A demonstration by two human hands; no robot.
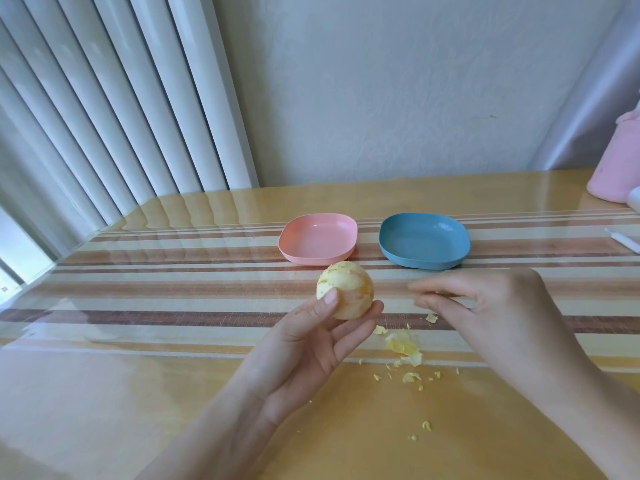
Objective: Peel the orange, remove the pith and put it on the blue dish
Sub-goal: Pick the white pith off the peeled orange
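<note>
Peeled pale round orange [345, 291] clamped between left hand [311, 348] thumb and fingers.
Fingers of right hand [498, 306] blurred, tips near together; grip cannot be told. Beyond the fingers: blue plastic dish [424, 237] on counter [173, 393].

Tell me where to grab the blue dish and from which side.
Pinch the near rim of the blue dish, coming from the front with the right hand, which is closest. The dish lies flat and empty with a raised, out-sloping wall, so a thumb inside and fingers outside probably hold best. The left hand grips the orange.
</note>
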